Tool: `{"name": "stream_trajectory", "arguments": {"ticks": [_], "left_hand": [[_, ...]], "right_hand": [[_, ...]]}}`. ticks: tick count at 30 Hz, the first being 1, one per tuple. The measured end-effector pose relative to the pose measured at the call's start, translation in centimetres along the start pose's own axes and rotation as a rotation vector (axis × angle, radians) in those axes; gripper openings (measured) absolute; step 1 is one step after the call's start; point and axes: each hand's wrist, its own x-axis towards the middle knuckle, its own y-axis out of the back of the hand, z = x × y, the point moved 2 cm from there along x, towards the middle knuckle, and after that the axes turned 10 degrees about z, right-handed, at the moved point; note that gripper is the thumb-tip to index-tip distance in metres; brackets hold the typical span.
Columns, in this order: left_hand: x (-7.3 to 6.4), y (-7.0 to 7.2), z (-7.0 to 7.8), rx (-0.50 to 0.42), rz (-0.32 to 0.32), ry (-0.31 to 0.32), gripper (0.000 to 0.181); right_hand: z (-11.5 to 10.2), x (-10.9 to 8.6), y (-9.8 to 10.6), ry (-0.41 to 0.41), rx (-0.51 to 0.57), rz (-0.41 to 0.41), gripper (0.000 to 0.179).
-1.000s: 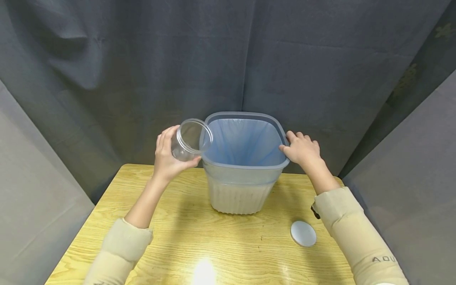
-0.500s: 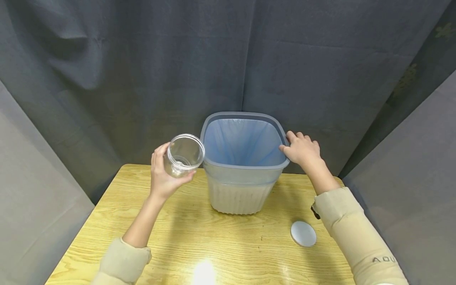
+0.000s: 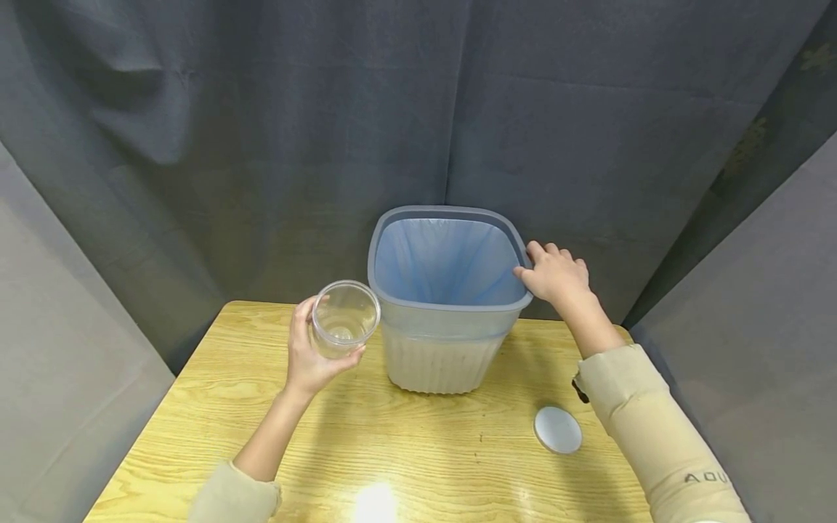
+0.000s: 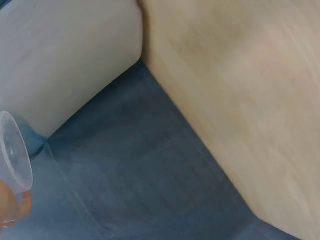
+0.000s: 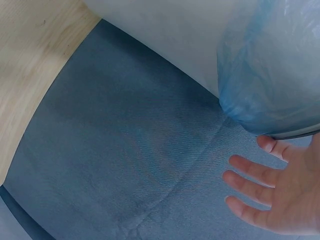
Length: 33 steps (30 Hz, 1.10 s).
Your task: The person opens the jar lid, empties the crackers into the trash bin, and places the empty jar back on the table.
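Note:
My left hand (image 3: 312, 359) grips a clear plastic jar (image 3: 345, 319) around its side, thumb in front and fingers behind. Its round mouth tips up toward the head camera, and nothing shows inside. At the left edge of the left wrist view, part of the jar (image 4: 15, 155) and some fingertips appear. Right beside the jar stands a trash bin (image 3: 434, 359) with a grey rim and a blue liner bag (image 3: 451, 261). My right hand (image 3: 556, 274) holds the bin's right rim, thumb over the edge. Its other fingers (image 5: 252, 187) spread outside the bin in the right wrist view.
On the wooden table (image 3: 216, 414), a round white lid (image 3: 558, 430) lies front right, near the right sleeve (image 3: 647, 421). A dark grey curtain (image 3: 294, 131) hangs close behind the bin. Light grey panels (image 3: 59, 349) flank both sides.
My left hand has drawn the jar down from beside the bin's rim toward the table, and the jar's mouth has turned upward. The right hand, bin and lid stay put.

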Motion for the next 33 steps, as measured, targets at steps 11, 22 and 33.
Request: {"name": "stream_trajectory", "arguments": {"ticks": [11, 22, 33], "left_hand": [[-5.2, -0.7, -2.4, -0.019, -0.090, 0.018, 0.089], [-10.0, -1.0, -3.4, 0.016, -0.239, 0.116, 0.093], [-14.0, -1.3, -3.5, 0.025, -0.348, 0.165, 0.098]], "right_hand": [[0.0, -0.1, 0.1, 0.006, 0.005, 0.001, 0.061], [0.1, -0.1, 0.1, 0.001, 0.000, 0.001, 0.062], [0.1, -0.1, 0.1, 0.006, -0.008, 0.008, 0.060]]}}
